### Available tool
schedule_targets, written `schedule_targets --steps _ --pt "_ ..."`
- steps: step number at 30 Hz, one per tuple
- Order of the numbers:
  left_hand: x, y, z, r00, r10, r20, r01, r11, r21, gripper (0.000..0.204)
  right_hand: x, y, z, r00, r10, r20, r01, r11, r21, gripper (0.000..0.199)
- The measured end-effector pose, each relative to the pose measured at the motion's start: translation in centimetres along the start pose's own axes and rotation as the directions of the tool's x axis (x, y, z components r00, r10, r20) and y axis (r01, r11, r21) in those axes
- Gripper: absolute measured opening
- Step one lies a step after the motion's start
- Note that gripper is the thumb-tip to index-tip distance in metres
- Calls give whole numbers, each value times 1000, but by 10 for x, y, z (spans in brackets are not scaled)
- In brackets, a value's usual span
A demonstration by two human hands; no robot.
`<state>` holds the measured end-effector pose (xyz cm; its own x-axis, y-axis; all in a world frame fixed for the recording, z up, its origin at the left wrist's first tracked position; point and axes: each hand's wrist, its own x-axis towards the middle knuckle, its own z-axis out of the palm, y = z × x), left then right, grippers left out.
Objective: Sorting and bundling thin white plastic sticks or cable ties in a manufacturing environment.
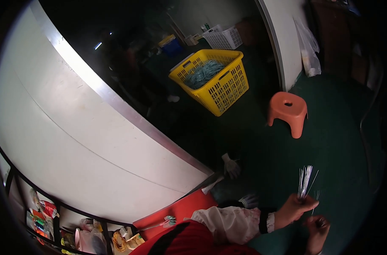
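Observation:
My left hand (290,210), at the lower right, is closed round a bundle of thin silvery wires (304,182). The wires stand upright above the fingers, and a few splay outward. Just below and to the right, my right hand (317,233) is closed, its fingertips pinched together. A few thin strands (316,198) rise between the two hands, seemingly from the right fingertips. A white sleeve (229,222) with a dark cuff covers my left forearm.
Ahead, a yellow crate (228,90) holds tangled bluish cord (205,73). An orange stool (288,107) stands at right. Work gloves (231,166) lie near the red surface (176,214). A white panel (87,127) fills the left, above a cluttered black-framed rack (57,212). A white basket (225,39) sits behind.

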<state>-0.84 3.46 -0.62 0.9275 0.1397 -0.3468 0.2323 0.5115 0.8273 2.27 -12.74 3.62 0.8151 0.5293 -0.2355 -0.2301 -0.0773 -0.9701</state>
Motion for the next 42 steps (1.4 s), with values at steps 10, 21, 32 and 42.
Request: schedule_targets --steps 10,21,32,42 --pt "7 4 -4 998 57 -31 -57 998 -7 26 -1 -2 2 994 100 -37 -101 994 -36 11" --pt "3 5 -3 998 43 -36 -45 998 -47 28 -8 -8 5 984 -170 -61 154 965 -213 14" --pt "7 11 -6 999 48 6 -47 993 -107 26 -6 -4 -3 988 152 27 -154 986 66 21" --pt "10 7 -10 999 13 52 -3 981 -193 25 -6 1 -6 964 254 74 -263 951 163 14"
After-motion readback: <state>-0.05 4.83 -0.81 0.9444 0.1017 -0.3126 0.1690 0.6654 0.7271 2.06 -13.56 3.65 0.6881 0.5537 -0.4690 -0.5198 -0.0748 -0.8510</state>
